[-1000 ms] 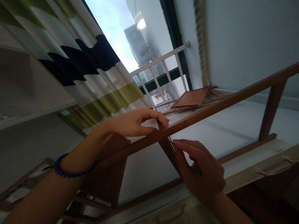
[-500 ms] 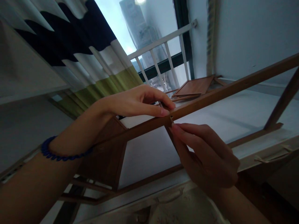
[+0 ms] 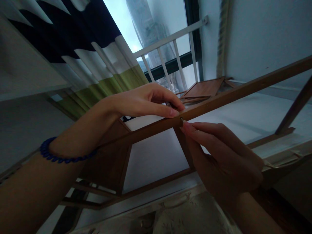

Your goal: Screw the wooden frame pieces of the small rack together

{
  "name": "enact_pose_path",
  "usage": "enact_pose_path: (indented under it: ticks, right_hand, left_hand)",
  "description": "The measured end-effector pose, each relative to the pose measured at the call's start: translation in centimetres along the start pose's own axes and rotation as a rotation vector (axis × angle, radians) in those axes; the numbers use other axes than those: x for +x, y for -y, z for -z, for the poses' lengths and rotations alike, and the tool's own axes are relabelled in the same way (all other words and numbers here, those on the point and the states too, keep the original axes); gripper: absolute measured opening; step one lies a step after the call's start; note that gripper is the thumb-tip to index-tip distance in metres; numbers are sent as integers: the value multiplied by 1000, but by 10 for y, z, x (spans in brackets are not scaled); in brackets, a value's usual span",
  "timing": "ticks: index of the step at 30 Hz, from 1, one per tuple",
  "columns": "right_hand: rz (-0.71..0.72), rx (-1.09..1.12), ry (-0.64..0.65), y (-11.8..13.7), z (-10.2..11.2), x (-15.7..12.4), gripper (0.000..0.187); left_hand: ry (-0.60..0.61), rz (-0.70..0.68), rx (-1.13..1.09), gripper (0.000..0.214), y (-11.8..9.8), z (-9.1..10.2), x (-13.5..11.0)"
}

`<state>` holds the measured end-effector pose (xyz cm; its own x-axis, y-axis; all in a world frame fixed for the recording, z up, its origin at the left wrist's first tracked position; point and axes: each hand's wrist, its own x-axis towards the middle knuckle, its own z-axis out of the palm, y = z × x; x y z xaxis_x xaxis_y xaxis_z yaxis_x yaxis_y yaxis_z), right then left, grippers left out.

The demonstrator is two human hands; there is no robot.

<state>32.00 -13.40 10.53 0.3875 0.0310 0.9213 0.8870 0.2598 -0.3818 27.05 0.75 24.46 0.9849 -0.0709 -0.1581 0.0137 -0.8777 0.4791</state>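
Note:
A long brown wooden rail (image 3: 212, 104) crosses the view at a slant, part of a wooden frame. My left hand (image 3: 143, 103), with a dark blue coiled band (image 3: 64, 160) at its wrist, grips the rail from above, thumb on the near side and fingers over the far side. Just below its thumb, my right hand (image 3: 221, 159) pinches a small, thin metal piece (image 3: 181, 121) between thumb and forefinger. The tip of this piece is at a hole in the rail's side. Whether it is a screw or a pin is too small to tell.
A crosspiece (image 3: 184, 148) runs down from the rail to a lower bar (image 3: 158, 182) over a white surface (image 3: 153, 159). A brown panel (image 3: 107, 165) is at the left; more wooden parts (image 3: 203, 89) lie by the window railing (image 3: 170, 40). A striped curtain (image 3: 97, 58) hangs behind.
My right hand has turned slightly and shifted a little right, and the metal piece has tilted with it. The left hand still holds the rail. The view has moved slightly.

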Motion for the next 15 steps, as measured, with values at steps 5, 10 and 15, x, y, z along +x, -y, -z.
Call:
enact_pose_path:
  ticks: [5, 10, 15]
  right_hand:
    - [-34, 4, 16, 0, -2, 4, 10]
    - [-14, -30, 1, -1, -2, 5, 9]
    - [9, -49, 17, -3, -3, 7, 7]
  left_hand:
    - [1, 18, -38, 24, -3, -1, 2]
    - [19, 1, -52, 21, -4, -1, 2]
    - [16, -38, -58, 22, -2, -1, 2]
